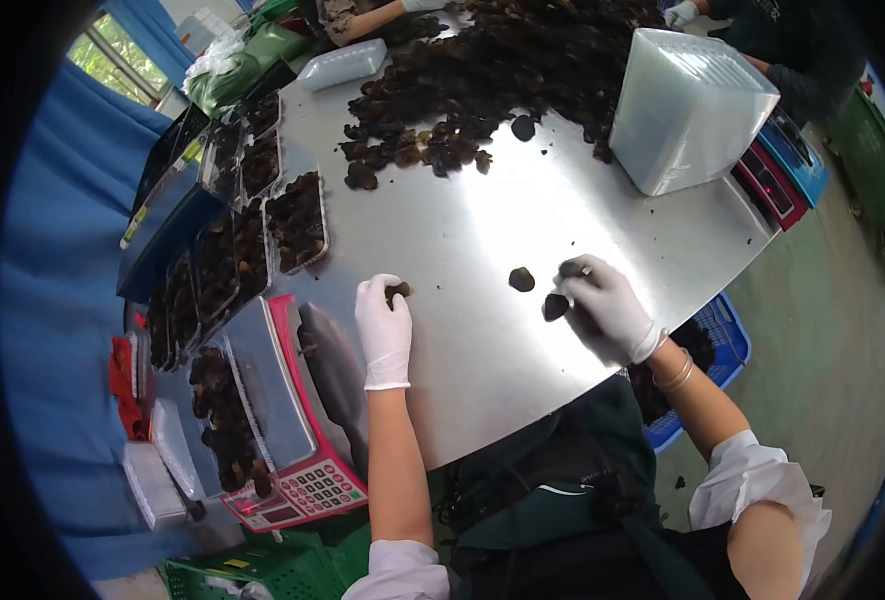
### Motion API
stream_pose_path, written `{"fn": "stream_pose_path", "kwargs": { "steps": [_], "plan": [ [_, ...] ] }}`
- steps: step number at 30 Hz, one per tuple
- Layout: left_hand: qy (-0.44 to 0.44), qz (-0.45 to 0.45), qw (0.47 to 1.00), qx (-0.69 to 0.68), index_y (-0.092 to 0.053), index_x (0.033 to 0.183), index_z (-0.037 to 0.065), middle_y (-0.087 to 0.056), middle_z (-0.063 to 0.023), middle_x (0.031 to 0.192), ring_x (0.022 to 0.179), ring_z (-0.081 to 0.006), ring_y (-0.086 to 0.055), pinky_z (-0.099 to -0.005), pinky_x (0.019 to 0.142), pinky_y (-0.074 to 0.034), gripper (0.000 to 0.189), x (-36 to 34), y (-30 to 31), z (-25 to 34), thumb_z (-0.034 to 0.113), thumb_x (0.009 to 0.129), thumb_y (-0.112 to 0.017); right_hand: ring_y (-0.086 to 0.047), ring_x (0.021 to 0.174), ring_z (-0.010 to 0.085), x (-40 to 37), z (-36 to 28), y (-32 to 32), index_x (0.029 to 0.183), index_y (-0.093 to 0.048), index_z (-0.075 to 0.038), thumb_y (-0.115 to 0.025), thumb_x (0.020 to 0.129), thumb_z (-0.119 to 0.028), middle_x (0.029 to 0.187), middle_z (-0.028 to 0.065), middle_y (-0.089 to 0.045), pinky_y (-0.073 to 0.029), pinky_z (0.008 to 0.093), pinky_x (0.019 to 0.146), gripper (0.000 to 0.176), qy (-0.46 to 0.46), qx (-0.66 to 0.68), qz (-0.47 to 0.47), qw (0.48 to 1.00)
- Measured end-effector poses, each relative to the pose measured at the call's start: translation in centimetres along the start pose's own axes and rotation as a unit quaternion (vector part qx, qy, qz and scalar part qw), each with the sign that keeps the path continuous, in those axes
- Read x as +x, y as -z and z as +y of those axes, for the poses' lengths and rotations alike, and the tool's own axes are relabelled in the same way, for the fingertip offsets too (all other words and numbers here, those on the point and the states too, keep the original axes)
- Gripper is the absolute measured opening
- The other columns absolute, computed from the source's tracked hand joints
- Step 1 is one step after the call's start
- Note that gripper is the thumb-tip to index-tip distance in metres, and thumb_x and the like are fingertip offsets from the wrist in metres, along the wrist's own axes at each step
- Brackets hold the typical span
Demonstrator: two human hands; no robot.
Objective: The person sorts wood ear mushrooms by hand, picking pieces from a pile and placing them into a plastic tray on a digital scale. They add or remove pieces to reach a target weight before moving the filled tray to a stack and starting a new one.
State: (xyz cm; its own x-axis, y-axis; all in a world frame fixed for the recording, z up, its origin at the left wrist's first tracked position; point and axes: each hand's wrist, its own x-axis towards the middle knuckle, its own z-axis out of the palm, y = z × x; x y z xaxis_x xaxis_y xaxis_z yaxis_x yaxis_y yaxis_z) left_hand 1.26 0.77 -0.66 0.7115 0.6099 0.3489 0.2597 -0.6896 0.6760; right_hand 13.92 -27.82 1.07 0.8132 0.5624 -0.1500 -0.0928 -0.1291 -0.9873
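Note:
My left hand (385,325), in a white glove, is closed around a small dark brown mushroom cap (399,292) over the metal table (483,370). Farther right, my gloved right hand (608,305) pinches another dark cap (575,268) between thumb and fingers. One more dark cap (556,306) shows right below those fingertips. Just left of it a round cap (522,279) lies alone on the metal.
A large pile of dark caps (503,70) covers the far side, where other people work. Stacked clear trays (688,115) stand at the right edge. Filled trays (298,222) line the left, beside a pink scale (313,490). A blue basket (728,350) sits below the right edge.

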Motion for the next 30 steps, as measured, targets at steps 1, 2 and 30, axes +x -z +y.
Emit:
{"fn": "stream_pose_path", "kwargs": {
  "steps": [1,2,30],
  "plan": [
    [-0.004,-0.001,1.000,0.001,-0.063,0.093,0.001,-0.061,-0.0125,0.093,0.080,-0.0267,-0.065,-0.0340,0.077,-0.053,0.011,-0.1,0.0,1.2,-0.004,0.084,-0.059,-0.063,0.076,0.0159,-0.8,0.3,-0.9,0.104,-0.058,-0.002,-0.059,0.094,-0.007,0.087,0.0070,-0.063,-0.051,0.0304,0.070,0.011,0.057,0.025,-0.045,0.997],
    [0.004,-0.008,1.000,-0.030,-0.064,0.091,0.002,-0.062,-0.0128,0.094,0.083,-0.0271,-0.065,-0.0344,0.078,-0.053,0.009,-0.3,-0.2,2.6,-0.003,0.084,-0.061,-0.064,0.081,0.0188,-1.0,0.9,-1.1,0.104,-0.058,-0.003,-0.061,0.092,-0.006,0.090,0.0084,-0.063,-0.051,0.0312,0.073,0.013,0.174,-0.122,-0.046,0.976],
    [0.037,0.263,0.964,-0.007,-0.069,0.100,0.004,-0.064,-0.0075,0.096,0.083,-0.0180,-0.063,-0.0293,0.075,-0.050,0.024,-12.2,22.0,6.5,-0.008,0.079,-0.064,-0.049,0.056,0.0042,-1.4,-16.1,-24.4,0.105,-0.061,-0.007,-0.065,0.093,-0.021,0.075,-0.0018,-0.056,-0.036,0.0203,0.039,0.019,0.049,-0.055,-0.293,0.953]
  ]
}}
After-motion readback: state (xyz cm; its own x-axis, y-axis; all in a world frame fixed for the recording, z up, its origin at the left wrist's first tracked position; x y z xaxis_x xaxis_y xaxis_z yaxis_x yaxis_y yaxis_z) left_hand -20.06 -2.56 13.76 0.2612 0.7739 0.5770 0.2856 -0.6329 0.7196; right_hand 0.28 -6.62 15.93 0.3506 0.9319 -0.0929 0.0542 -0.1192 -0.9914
